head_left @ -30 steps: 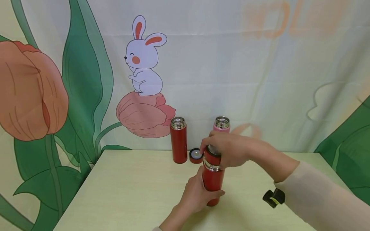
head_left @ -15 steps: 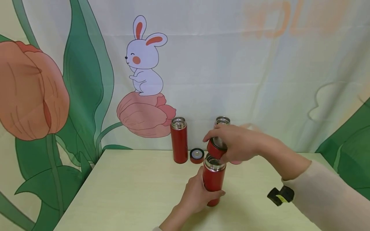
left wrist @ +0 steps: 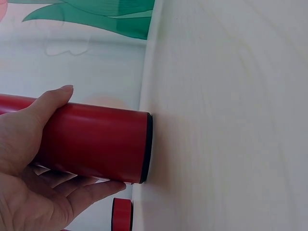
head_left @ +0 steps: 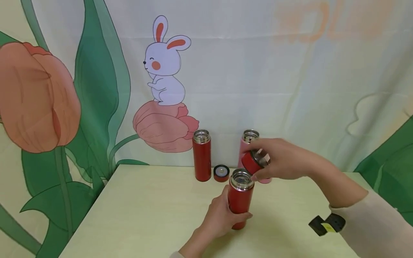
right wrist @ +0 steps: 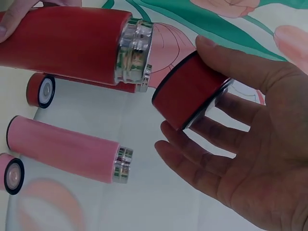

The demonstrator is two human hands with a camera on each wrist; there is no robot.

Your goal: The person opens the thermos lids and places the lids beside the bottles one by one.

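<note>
My left hand [head_left: 219,216] grips a red thermos bottle [head_left: 240,202] round its lower body, upright on the table. Its steel mouth is uncovered. In the left wrist view, the bottle's black-rimmed base [left wrist: 147,147] sits at the tabletop, with my thumb on one side and fingers on the other. Thumb and fingers of my right hand [head_left: 287,159] hold a red bottle lid [head_left: 251,163] tilted, just above and right of that mouth. The right wrist view shows this lid [right wrist: 190,91] apart from the steel neck [right wrist: 134,53], with my lower fingers spread.
Behind stand an uncapped red bottle [head_left: 202,159] and an uncapped pink bottle [right wrist: 67,149], the pink one partly hidden by my right hand in the head view. A red lid [head_left: 221,175] and a pink lid [head_left: 265,181] lie beside them. A printed cloth [head_left: 219,71] hangs behind the table.
My right hand has lifted the red lid off the bottle's mouth and moved it up and right, tilting it. My left hand has kept its grip on the bottle.
</note>
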